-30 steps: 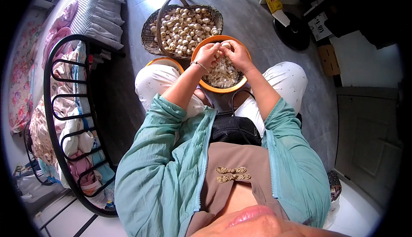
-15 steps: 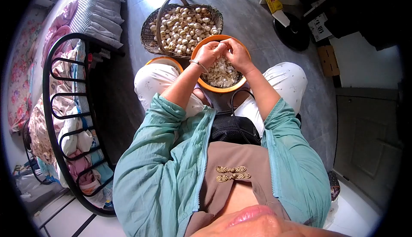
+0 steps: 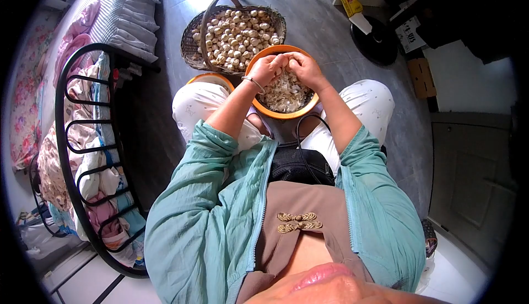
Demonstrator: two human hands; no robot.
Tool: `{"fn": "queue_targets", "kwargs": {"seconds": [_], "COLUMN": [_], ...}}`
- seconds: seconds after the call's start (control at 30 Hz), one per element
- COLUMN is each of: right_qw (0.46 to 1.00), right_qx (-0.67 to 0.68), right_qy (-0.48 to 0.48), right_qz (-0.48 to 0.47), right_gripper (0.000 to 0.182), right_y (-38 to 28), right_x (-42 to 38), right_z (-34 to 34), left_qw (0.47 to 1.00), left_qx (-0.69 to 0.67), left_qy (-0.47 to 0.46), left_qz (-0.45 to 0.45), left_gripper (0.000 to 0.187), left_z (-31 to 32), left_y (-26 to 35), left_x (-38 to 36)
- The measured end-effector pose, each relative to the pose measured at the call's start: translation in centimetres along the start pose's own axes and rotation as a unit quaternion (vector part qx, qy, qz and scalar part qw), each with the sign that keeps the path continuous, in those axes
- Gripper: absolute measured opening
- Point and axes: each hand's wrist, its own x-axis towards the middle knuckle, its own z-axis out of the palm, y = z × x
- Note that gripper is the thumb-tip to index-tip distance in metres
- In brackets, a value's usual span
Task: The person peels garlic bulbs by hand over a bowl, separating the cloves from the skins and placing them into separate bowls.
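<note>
My left hand (image 3: 267, 69) and my right hand (image 3: 305, 68) meet fingertip to fingertip over an orange bowl (image 3: 286, 113) that rests between my knees. Together they pinch a small pale garlic bulb (image 3: 285, 59), mostly hidden by the fingers. The bowl holds a heap of pale papery peelings (image 3: 284, 95). A thin bracelet circles my left wrist. Just beyond the bowl stands a woven basket (image 3: 193, 39) with a hoop handle, heaped with whole garlic bulbs (image 3: 237, 33).
A second orange bowl (image 3: 212, 77) peeks out by my left knee. A black metal bed frame (image 3: 77, 155) piled with clothes runs along the left. Grey floor, a dustpan (image 3: 355, 15) and a black round base (image 3: 380, 42) lie at the back right.
Both hands have stayed over the orange bowl, fingers shifting slightly on the bulb. Nothing else has moved.
</note>
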Motion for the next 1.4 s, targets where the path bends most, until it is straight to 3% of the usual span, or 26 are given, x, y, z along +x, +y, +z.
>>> {"fn": "queue_targets", "kwargs": {"seconds": [0.07,0.17,0.2,0.27,0.37,0.7,0.97,1.1,1.17,1.3,1.4], "right_qw": [0.976,0.974,0.974,0.997,0.999,0.998,0.998,0.993,0.987,0.969,0.955], "right_qx": [0.164,0.155,0.155,0.065,0.026,-0.036,0.016,0.081,0.122,0.204,0.258], "right_qy": [-0.026,-0.001,-0.001,-0.032,-0.023,-0.048,-0.045,-0.043,-0.058,-0.070,-0.038], "right_qz": [0.141,0.163,0.163,0.040,-0.006,0.028,0.040,0.079,0.091,0.121,0.137], "right_gripper": [0.024,0.025,0.025,0.030,0.035,0.037,0.017,0.019,0.020,0.016,0.015], "right_y": [-0.4,-1.0,-0.9,-0.3,-0.3,-1.0,-0.7,0.6,0.5,0.0,-0.6], "right_x": [-0.1,0.0,-0.1,-0.2,-0.1,-0.3,-0.4,-0.3,-0.3,-0.6,-0.6], "right_z": [-0.8,-0.6,-0.3,0.4,0.5,-0.5,-0.5,-0.4,-0.2,-0.1,0.4], "left_qw": [0.995,0.990,0.990,0.984,0.986,0.986,0.987,0.993,0.987,0.979,0.936], "left_qx": [-0.083,-0.119,-0.119,-0.157,-0.132,-0.099,-0.091,-0.057,-0.096,-0.172,-0.311], "left_qy": [-0.035,-0.043,-0.043,-0.020,-0.053,-0.086,-0.085,-0.047,-0.101,-0.058,-0.082], "left_qz": [-0.037,-0.063,-0.063,-0.087,-0.083,-0.103,-0.098,-0.087,-0.082,-0.088,-0.139], "left_gripper": [0.035,0.035,0.035,0.035,0.034,0.037,0.034,0.030,0.027,0.026,0.023], "left_z": [-0.1,-0.1,0.0,0.0,-0.4,-0.7,-0.6,-0.5,-0.9,-0.1,-0.3], "left_y": [0.0,-0.1,-0.2,-0.3,-0.5,-0.6,0.5,0.0,-0.2,0.2,-1.6], "left_x": [-0.1,0.1,0.2,0.3,0.4,0.5,-0.2,0.1,0.1,-0.4,0.5]}}
